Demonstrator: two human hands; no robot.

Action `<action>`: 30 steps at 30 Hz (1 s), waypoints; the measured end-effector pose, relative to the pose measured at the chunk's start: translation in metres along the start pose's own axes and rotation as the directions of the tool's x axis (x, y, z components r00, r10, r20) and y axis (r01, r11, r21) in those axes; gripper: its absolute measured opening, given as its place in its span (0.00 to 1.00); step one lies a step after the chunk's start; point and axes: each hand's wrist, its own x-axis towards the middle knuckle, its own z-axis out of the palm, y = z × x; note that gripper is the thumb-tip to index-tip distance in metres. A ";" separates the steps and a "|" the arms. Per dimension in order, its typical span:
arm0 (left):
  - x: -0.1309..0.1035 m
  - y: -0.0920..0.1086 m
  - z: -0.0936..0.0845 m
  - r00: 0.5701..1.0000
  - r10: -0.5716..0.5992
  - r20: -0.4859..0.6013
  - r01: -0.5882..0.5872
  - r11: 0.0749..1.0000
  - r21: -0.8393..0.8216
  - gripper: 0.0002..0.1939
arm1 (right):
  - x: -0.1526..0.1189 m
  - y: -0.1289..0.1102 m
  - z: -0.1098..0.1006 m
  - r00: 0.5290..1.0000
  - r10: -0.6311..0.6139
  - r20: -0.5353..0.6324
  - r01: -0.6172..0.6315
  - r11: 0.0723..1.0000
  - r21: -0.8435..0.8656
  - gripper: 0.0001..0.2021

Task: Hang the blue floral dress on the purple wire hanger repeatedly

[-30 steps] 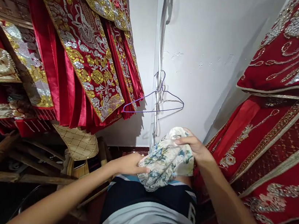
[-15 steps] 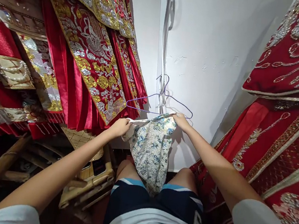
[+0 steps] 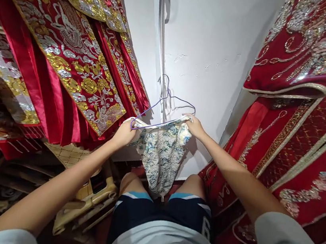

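A white garment with a blue and green pattern (image 3: 161,157) hangs spread between my two hands, its lower end narrowing down between my knees. My left hand (image 3: 124,133) is closed on its upper left edge, at the left corner of a thin purple hanger (image 3: 149,108). The upper right edge is gripped by my right hand (image 3: 194,127), close to the hanger's right corner. The hanger's lower bar runs along the garment's top edge, and its hook is up by the white pole. I cannot tell whether the hook rests on anything.
Red and gold embroidered costumes (image 3: 90,84) hang on the left. More red beaded garments (image 3: 281,153) hang close on the right. A white pole (image 3: 162,38) stands against the white wall (image 3: 211,32) ahead. Bamboo furniture (image 3: 89,204) sits low at left.
The garment's top edge has come up against the hanger's lower bar. My left hand has moved left and now meets the hanger's left corner. The view has shifted to the right.
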 end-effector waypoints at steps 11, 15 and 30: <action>-0.031 -0.036 -0.012 0.996 -0.087 0.000 0.087 0.991 0.100 0.09 | -0.004 -0.012 0.055 0.977 0.024 0.212 -0.036 0.998 0.051 0.10; -0.029 -0.029 -0.019 0.995 -0.091 -0.045 0.095 0.989 0.113 0.05 | -0.010 -0.016 0.029 0.982 0.051 0.183 -0.052 0.999 0.000 0.08; -0.007 0.010 -0.005 0.996 0.060 -0.060 -0.062 0.998 -0.031 0.05 | -0.020 -0.033 -0.033 0.993 0.029 -0.112 -0.051 0.978 -0.202 0.19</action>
